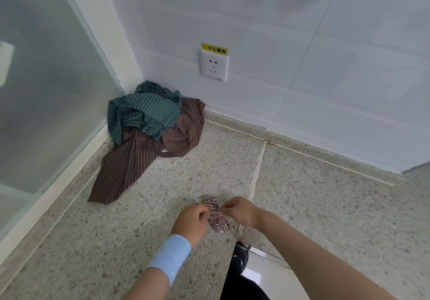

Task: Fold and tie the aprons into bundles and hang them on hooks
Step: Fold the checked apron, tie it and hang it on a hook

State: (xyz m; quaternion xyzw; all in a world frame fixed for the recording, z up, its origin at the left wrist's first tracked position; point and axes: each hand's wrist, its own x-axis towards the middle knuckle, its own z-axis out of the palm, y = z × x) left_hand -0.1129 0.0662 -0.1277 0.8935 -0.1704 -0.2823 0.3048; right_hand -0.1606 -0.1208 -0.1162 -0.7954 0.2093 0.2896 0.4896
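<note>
A speckled grey stone counter (325, 206) carries everything. A pale filled seam (257, 169) runs across it from the back edge toward the front. In the back corner, where the tiled wall (302, 67) meets the glass panel (46, 90), a brown striped apron (130, 167) lies crumpled and spreads forward along the left side. A green striped apron (144, 111) is heaped on its rear part. Well apart from them, near the front edge and just left of the seam, lies a small checked bundle (221, 224), cinched at its middle.
</note>
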